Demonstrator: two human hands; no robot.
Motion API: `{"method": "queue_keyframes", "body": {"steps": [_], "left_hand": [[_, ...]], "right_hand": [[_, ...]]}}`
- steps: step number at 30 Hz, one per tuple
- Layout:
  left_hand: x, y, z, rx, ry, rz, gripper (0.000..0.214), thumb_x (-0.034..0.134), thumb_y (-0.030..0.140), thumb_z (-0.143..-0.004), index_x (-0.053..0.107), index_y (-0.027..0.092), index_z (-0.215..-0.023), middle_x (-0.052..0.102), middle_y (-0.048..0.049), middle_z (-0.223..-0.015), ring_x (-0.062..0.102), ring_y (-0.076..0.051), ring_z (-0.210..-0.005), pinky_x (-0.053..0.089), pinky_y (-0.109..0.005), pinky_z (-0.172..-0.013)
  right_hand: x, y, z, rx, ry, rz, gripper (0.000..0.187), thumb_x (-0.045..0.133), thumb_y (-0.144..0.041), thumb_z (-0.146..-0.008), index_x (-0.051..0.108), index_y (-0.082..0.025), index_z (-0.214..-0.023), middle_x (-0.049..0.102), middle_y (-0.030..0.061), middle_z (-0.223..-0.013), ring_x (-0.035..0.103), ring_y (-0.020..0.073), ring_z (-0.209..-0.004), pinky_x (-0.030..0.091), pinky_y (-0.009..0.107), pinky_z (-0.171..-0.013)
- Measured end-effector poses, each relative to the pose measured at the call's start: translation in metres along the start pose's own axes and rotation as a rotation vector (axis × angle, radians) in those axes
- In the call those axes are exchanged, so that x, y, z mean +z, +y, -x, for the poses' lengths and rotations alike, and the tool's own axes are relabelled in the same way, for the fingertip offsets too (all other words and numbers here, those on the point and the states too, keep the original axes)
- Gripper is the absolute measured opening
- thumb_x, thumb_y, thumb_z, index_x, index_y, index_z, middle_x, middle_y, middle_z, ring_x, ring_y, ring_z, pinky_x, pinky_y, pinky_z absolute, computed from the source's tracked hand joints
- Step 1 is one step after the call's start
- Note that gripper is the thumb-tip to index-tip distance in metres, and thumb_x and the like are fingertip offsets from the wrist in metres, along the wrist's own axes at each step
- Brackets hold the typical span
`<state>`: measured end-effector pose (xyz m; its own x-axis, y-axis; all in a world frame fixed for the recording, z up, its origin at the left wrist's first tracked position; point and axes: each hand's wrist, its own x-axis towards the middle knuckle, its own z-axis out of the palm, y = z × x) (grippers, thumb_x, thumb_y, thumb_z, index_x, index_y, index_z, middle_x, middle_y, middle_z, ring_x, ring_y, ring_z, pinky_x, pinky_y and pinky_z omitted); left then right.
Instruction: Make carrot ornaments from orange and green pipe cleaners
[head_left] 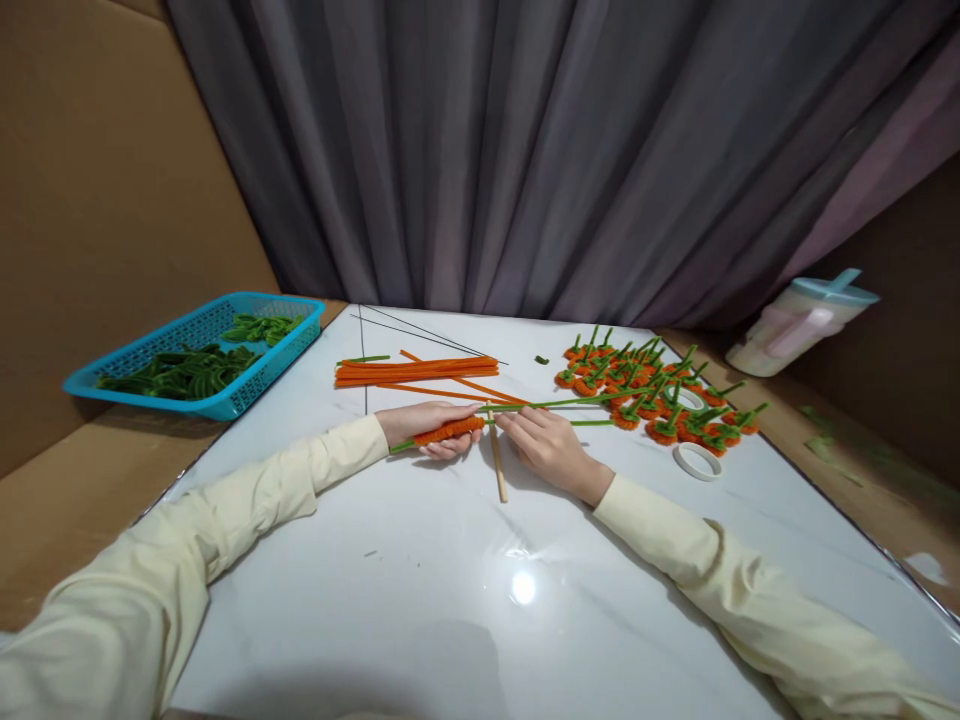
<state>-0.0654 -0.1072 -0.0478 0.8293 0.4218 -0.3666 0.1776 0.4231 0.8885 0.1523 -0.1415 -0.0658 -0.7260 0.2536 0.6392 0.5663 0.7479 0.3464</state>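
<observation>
My left hand [439, 428] is closed around a coiled orange pipe cleaner [450, 430] with green ends sticking out. Close beside it, my right hand [551, 445] pinches green pipe cleaners [581, 404], whose long ends run right toward the finished orange pieces. Between the two hands a thin wooden stick [499, 465] points down toward me; its top lies by the green strands, and I cannot tell which fingers touch it. Just behind my left hand lies a bundle of straight orange pipe cleaners [416, 371], with a few loose ones next to it.
Several orange coils with green stems [637, 385] stand at the right, near a white tape ring [698, 461]. A blue basket [217, 405] of green curled pieces sits at the left. Thin dark wires [420, 337] lie at the back. A lidded cup [799, 325] stands at the far right.
</observation>
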Motion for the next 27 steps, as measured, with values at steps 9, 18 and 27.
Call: {"method": "queue_keyframes", "body": {"steps": [9, 18, 27], "left_hand": [[0.011, 0.001, -0.001, -0.053, 0.089, -0.004, 0.036, 0.052, 0.051, -0.081, 0.046, 0.016, -0.072, 0.026, 0.0091, -0.045, 0.018, -0.003, -0.031, 0.012, -0.012, -0.027], [-0.003, -0.004, -0.005, 0.125, 0.079, 0.13, 0.029, 0.055, 0.035, -0.081, 0.041, 0.015, -0.066, 0.044, 0.0026, -0.055, 0.043, -0.008, -0.046, 0.037, -0.019, -0.044], [-0.008, 0.0, -0.002, 0.059, 0.162, 0.142, 0.018, 0.052, 0.029, -0.083, 0.046, 0.015, -0.074, 0.033, 0.0084, -0.044, 0.024, -0.003, -0.031, 0.022, -0.012, -0.029]], "right_hand": [[0.004, 0.001, 0.002, -0.048, -0.009, -0.036, 0.019, 0.038, -0.008, -0.09, 0.05, -0.01, -0.104, 0.063, 0.0071, -0.079, 0.053, 0.0162, -0.069, 0.042, 0.028, -0.059], [-0.002, -0.001, -0.002, 0.031, -0.022, -0.089, 0.027, 0.033, -0.006, -0.086, 0.052, -0.011, -0.104, 0.063, 0.0098, -0.085, 0.057, 0.0168, -0.074, 0.042, 0.027, -0.059], [-0.002, -0.002, -0.001, -0.017, -0.125, -0.145, 0.023, 0.037, -0.01, -0.085, 0.054, -0.011, -0.1, 0.062, 0.0118, -0.094, 0.055, 0.0194, -0.081, 0.042, 0.03, -0.064]]}}
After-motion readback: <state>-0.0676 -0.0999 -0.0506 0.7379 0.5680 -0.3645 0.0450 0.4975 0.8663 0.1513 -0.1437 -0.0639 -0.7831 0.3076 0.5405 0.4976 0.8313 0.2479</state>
